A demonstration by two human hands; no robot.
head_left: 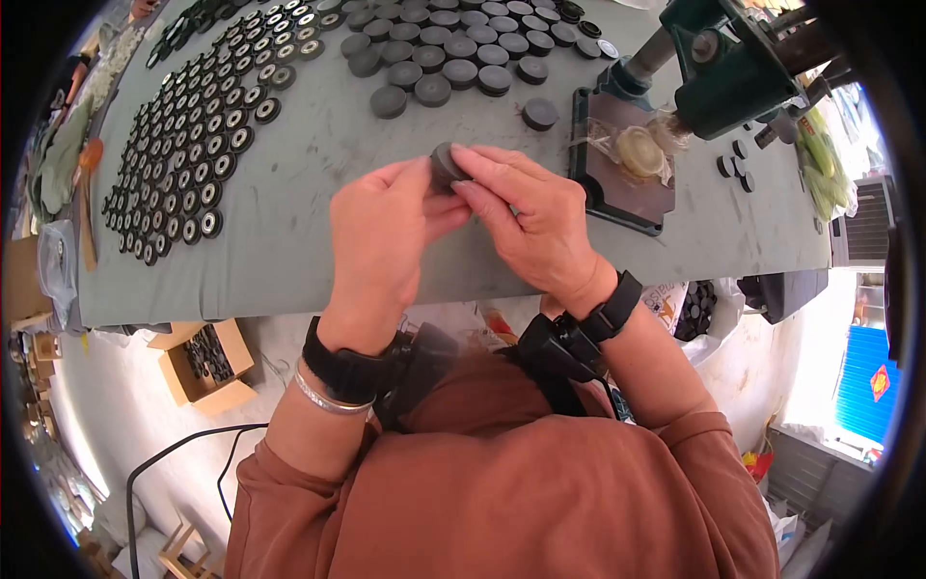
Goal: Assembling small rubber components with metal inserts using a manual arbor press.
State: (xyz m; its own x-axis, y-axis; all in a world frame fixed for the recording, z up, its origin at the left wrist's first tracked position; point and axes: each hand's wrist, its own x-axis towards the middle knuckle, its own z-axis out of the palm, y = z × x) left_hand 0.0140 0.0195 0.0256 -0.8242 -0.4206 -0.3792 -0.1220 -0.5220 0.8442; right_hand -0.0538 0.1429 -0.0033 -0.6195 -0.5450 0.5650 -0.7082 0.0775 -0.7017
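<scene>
Over the table point(289, 261), a dark grey round disc point(446, 164), like a thick cap, is held up on its edge between my two hands. My left hand point(381, 227) grips its left side, though its fingertips are partly hidden behind the disc. The thumb and fingers of my right hand point(531, 203) pinch the disc from the right. Beyond my hands lie many similar grey discs point(460, 72), and a single disc point(540, 114) sits apart, near the press. To the left, rows of black round pieces with pale metallic rings point(239, 140) cover the table.
A green bench press point(719, 92) stands at the right, with a yellowish translucent round piece point(640, 151) on its base point(617, 203). Several small black pieces point(743, 166) lie beyond it. Below the table are a cardboard box point(236, 347) of dark parts and a black cable point(145, 463).
</scene>
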